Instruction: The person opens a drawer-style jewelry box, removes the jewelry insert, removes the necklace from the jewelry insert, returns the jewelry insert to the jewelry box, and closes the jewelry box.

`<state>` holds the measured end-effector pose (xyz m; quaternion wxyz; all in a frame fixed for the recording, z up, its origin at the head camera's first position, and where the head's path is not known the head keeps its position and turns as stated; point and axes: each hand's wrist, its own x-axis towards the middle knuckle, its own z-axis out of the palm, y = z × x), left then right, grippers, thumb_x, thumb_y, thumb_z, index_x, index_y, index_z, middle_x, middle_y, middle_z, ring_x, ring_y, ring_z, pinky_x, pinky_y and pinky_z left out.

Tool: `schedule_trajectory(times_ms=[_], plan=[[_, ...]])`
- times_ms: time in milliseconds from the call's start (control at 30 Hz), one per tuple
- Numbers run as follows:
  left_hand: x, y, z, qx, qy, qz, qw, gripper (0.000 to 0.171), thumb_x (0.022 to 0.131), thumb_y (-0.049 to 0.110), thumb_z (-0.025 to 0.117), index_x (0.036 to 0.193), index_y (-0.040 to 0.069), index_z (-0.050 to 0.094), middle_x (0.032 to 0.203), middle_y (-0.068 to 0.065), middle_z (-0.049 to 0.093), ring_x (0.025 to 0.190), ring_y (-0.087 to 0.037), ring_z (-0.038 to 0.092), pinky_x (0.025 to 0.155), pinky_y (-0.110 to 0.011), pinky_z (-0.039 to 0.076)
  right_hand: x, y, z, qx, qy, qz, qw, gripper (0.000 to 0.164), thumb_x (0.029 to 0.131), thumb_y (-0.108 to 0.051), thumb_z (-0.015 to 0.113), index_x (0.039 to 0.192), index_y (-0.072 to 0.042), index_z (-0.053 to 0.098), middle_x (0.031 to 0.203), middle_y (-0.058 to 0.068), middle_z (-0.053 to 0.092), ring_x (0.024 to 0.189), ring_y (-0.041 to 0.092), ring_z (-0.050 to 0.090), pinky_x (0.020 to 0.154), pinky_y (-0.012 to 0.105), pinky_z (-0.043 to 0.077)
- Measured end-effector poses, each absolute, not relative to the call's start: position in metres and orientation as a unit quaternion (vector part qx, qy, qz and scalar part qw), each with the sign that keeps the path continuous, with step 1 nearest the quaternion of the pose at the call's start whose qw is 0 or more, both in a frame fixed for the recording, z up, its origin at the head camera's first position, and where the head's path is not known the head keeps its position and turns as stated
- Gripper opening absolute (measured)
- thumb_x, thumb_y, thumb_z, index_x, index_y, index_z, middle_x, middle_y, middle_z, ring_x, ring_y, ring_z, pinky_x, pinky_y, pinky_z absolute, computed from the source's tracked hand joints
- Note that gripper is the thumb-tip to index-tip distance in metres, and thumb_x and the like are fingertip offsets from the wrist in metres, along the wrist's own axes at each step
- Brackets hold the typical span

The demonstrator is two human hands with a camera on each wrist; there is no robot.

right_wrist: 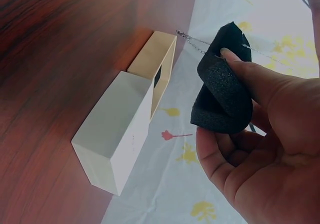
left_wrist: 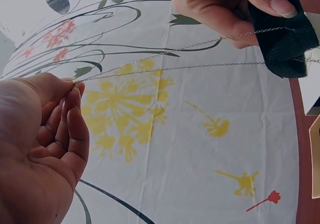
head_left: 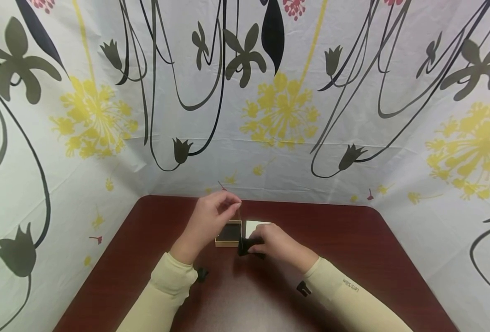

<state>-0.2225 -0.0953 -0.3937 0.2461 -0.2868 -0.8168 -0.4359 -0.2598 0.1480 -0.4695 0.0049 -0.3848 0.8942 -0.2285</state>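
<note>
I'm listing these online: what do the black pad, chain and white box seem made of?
Black pad: probably foam, matte; grainy surface, folded over softly.
Chain: likely metal, silvery; fine links show.
White box: perhaps cardboard, smooth; flat panels, crisp edges.

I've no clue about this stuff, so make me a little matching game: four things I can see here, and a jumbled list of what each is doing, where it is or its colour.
Things:
1. Left hand
2. Right hand
3. Chain
4. White box

Descriptions:
A. On the table, beside the tan box
B. Gripping the bent black foam
C. Thin and silver-coloured
D. Pinching something thin between thumb and finger

Right pairs: 1-D, 2-B, 3-C, 4-A
</note>
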Motion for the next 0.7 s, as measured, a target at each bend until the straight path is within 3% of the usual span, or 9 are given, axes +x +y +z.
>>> schedule_trajectory(times_ms=[700], plan=[[-0.226,-0.0963,-0.3915,-0.294,-0.809,-0.439,0.256,0.005,0.102,0.008,0.08,0.107,0.011,0.08,0.099,0.005,0.076,0.085,-0.009,0.069,0.077,-0.032,0.061,-0.2589,0.1487,-0.4718,-0.384,0.894,-0.228,0.003,0.01,0.089,-0.018,0.094,0.093,-0.018,0.085,0.084,-0.015,0.066,0.08,0.003,0.06,0.076,0.03,0.054]])
